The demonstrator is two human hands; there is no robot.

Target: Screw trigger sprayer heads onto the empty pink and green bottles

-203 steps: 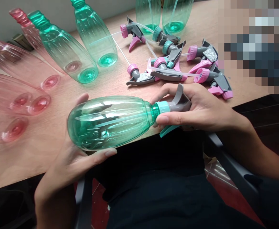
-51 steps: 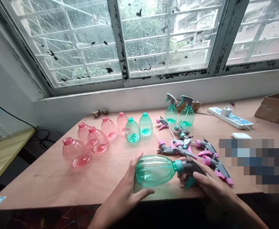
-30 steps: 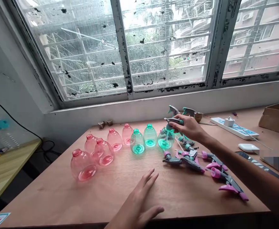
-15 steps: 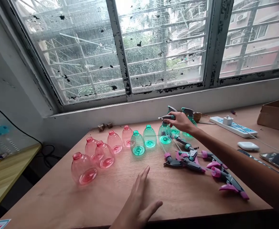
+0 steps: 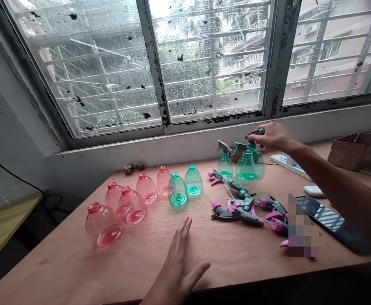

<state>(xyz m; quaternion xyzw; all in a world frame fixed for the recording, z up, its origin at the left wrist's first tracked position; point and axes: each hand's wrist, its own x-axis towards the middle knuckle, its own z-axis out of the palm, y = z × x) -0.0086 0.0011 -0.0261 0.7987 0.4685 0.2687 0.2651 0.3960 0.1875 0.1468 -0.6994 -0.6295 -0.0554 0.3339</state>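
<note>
My right hand (image 5: 272, 136) grips the dark spray head of a green spray bottle (image 5: 255, 163) at the back right, overlapping another green one. Left of these stands a green bottle fitted with a sprayer (image 5: 225, 164). My left hand (image 5: 181, 258) is spread, fingers apart, over the table's front and holds nothing. Beyond it are two uncapped green bottles (image 5: 177, 190) (image 5: 193, 181). Several uncapped pink bottles (image 5: 104, 224) stand at the left. Loose pink, grey and green spray heads (image 5: 249, 215) lie in a pile between my hands.
A phone (image 5: 327, 216), a white earbud case (image 5: 313, 190) and a white power strip (image 5: 287, 164) lie to the right. A cardboard box (image 5: 347, 154) sits at the back right. Part of the pile's right side is pixelated. The window wall borders the wooden table (image 5: 87, 271).
My right hand has moved right with the green spray bottle, from beside the uncapped green bottles to the far sprayer bottles. My left hand stays spread. The view has shifted slightly.
</note>
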